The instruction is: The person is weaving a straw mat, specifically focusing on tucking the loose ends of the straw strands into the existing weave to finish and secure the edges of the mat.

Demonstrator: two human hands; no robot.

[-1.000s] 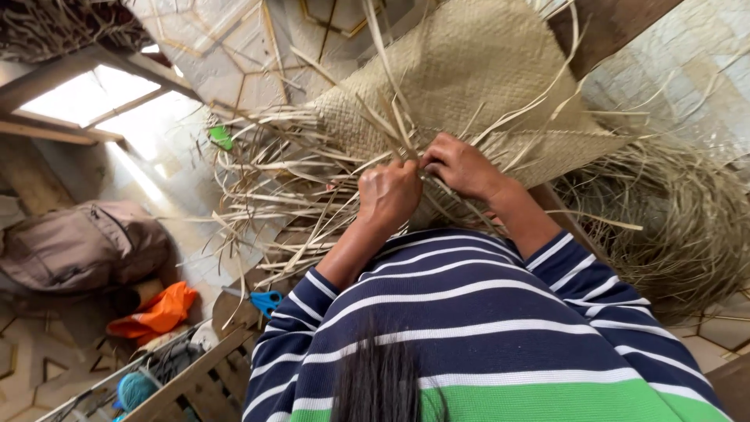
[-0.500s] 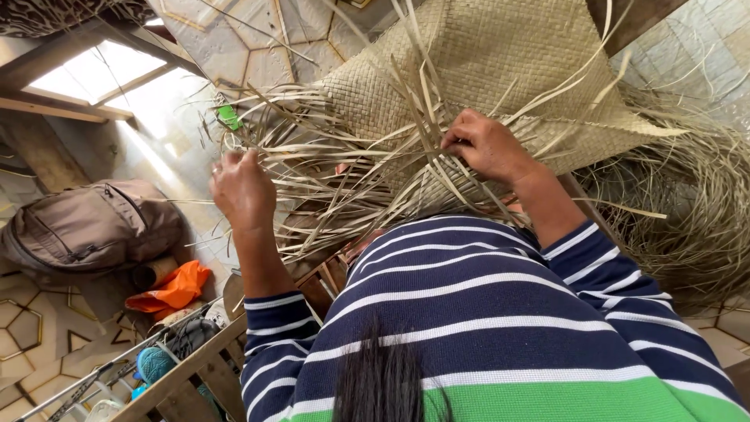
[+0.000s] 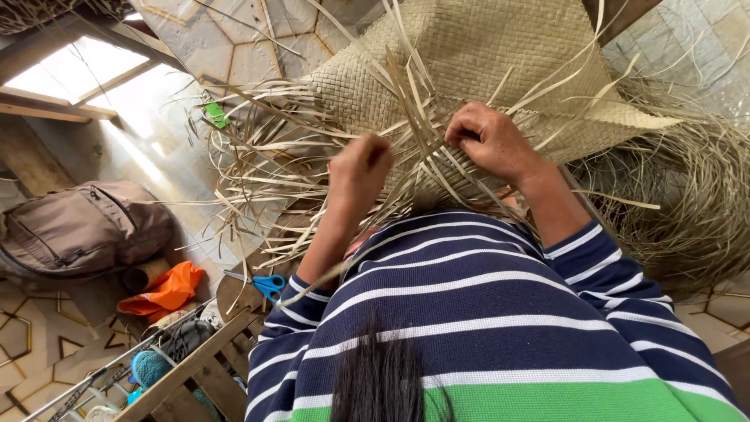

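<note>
A tan woven mat [image 3: 500, 55] of flat dried strips lies in front of me, its near edge fraying into many loose strips [image 3: 289, 172]. My left hand [image 3: 361, 168] is closed around a loose strip at the mat's unfinished edge. My right hand [image 3: 491, 141] pinches strips at the woven edge, fingers curled tight. Both forearms reach out from sleeves striped navy and white. The weave under my hands is partly hidden by them.
A heap of loose dried fibre [image 3: 695, 211] lies at the right. Blue-handled scissors [image 3: 269, 285] rest near my left elbow. A brown backpack [image 3: 82, 230], an orange cloth [image 3: 168, 289] and a wooden rack [image 3: 180, 367] sit at the lower left on the tiled floor.
My left hand swung out to the left with a strip, then came back in to the mat's edge. My right hand stayed at the weave, shifting slightly.
</note>
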